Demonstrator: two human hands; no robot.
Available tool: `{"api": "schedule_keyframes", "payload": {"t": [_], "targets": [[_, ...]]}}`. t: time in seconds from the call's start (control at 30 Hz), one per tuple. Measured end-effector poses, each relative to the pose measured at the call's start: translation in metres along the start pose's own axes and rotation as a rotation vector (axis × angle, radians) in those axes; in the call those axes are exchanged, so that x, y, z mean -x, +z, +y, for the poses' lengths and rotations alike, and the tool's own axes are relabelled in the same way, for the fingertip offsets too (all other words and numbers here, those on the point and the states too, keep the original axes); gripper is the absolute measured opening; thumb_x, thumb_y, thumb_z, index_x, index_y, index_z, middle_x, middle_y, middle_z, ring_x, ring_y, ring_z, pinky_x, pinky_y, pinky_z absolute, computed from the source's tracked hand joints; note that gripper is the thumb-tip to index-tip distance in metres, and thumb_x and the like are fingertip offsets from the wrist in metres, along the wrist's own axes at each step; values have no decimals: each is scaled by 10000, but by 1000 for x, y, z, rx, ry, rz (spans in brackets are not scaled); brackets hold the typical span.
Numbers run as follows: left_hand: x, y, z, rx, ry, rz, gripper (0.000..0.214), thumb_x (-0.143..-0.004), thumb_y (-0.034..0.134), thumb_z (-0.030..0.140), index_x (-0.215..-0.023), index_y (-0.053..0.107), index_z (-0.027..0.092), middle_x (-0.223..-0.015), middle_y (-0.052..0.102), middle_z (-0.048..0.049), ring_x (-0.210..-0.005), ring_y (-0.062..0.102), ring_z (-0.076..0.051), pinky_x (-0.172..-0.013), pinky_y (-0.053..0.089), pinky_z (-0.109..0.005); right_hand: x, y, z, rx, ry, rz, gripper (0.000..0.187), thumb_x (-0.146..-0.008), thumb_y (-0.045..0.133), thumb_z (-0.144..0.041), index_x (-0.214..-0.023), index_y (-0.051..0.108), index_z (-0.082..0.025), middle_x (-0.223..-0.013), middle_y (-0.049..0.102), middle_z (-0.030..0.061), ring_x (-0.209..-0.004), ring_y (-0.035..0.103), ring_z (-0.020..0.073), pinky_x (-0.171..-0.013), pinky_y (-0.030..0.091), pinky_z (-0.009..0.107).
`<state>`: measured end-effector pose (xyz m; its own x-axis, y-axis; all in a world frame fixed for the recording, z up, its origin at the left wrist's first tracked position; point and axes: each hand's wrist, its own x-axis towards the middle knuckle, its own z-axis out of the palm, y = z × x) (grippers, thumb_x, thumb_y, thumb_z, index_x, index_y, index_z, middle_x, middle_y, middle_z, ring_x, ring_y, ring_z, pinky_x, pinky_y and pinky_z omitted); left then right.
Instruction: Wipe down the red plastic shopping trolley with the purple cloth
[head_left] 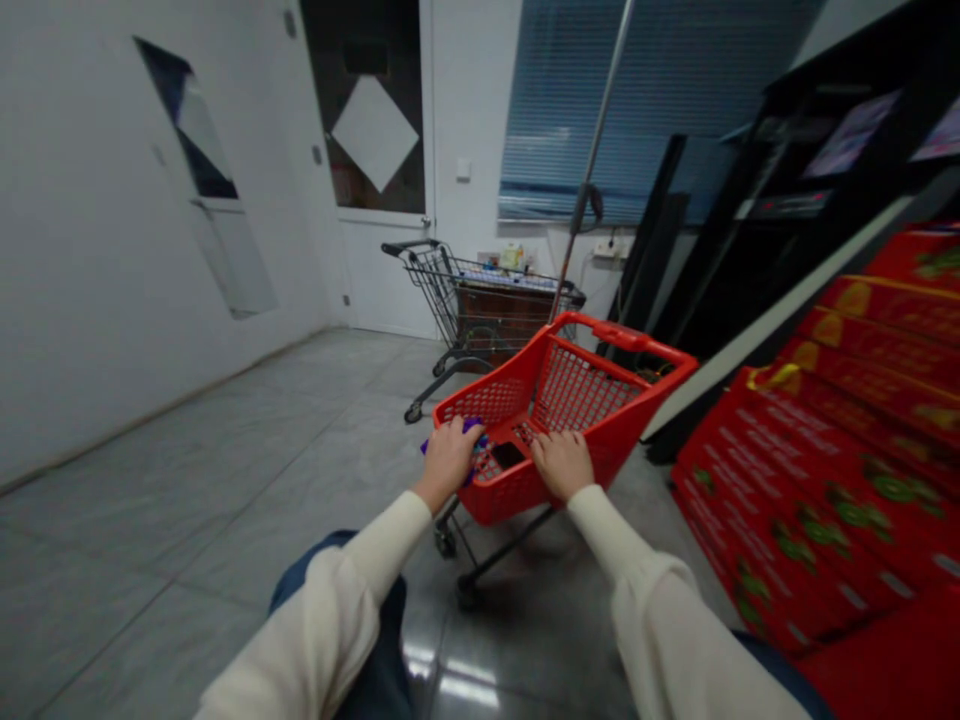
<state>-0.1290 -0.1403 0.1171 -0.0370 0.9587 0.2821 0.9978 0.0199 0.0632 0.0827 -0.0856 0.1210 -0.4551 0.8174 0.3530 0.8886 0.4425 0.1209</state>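
Note:
A red plastic shopping cart [517,495] stands in front of me, its basket's near end toward me. My left hand [450,460] is closed at the basket's left corner, around a small purple package [472,428] that shows past the fingers. The hand covers most of the package, so its kind is unclear. Over the near right rim, my right hand [562,462] is closed with the fingers curled inward. A dark flat rectangular object [508,455] lies on the basket floor between my hands.
Behind the red cart is a metal wire cart [442,290] beside a brown cabinet [499,315] with small items on top. Red boxes [825,500] are stacked along the right side. A long pole [600,140] leans near the blinds [555,120]. A white wall and door bound the left.

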Motion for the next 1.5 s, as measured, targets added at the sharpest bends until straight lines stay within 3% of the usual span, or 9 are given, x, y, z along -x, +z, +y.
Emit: {"api": "schedule_keyframes", "payload": {"t": [0.13,0.33,0.53,0.63,0.77,0.93,1.1,1.27,1.5], "targets": [[-17,-6,-21,-18,-161,-12,412,-908,584,300,-1318,547,288,-1223,524,-113,-1068,572,-257,-906,452,-384,-4,4,-19,-32,72,54,410,-1015,350,-365,-1000,716,-180,-1026,722,123,-965,578,233,-908,260,378],[-1,-10,8,-32,-144,-51,330,-948,505,306,-1274,551,278,-1179,534,-115,-1023,606,-266,-862,472,-399,-6,7,-46,-35,160,112,425,-1007,353,-357,-977,729,-161,-1013,726,144,-952,594,261,-877,283,405],[-5,-8,-14,43,-98,-94,377,-923,560,316,-1299,538,292,-1183,542,-94,-1048,608,-245,-893,470,-365,-8,-1,-13,-10,88,72,481,-1004,354,-427,-941,754,-166,-998,744,144,-947,595,240,-873,298,388],[-10,-6,-24,111,-194,-27,377,-941,537,332,-1315,528,283,-1193,538,-94,-1040,609,-232,-898,468,-344,-10,-3,3,22,88,73,432,-1000,369,-370,-938,753,-181,-988,747,132,-949,585,240,-899,277,399],[-7,-5,5,97,-316,6,399,-939,539,318,-1334,505,270,-1188,524,-106,-1043,598,-246,-882,469,-355,-11,-2,1,19,104,67,371,-983,397,-284,-917,747,-183,-976,742,124,-929,581,240,-856,264,397],[-10,-13,58,47,-233,16,353,-953,511,311,-1305,511,289,-1183,509,-111,-1053,583,-265,-871,468,-382,-7,-1,1,20,101,74,348,-975,423,-280,-897,745,-174,-973,740,119,-925,572,238,-841,257,389],[-10,-14,41,47,-73,-23,354,-960,510,365,-1310,535,315,-1188,516,-96,-1078,567,-255,-913,450,-378,-3,1,11,14,84,74,345,-975,428,-281,-881,746,-182,-931,741,108,-911,566,230,-834,258,381],[5,-9,14,38,-174,-5,398,-952,518,323,-1349,514,293,-1192,515,-103,-1080,566,-244,-916,449,-366,-1,5,8,-13,114,111,337,-966,441,-280,-860,747,-184,-939,743,106,-911,562,233,-829,256,383],[-9,-10,73,11,-174,60,329,-969,455,274,-1287,539,289,-1147,520,-107,-1018,561,-246,-866,447,-377,-2,4,5,-15,135,119,352,-961,436,-273,-838,751,-173,-942,745,113,-915,561,236,-831,266,387]]}}
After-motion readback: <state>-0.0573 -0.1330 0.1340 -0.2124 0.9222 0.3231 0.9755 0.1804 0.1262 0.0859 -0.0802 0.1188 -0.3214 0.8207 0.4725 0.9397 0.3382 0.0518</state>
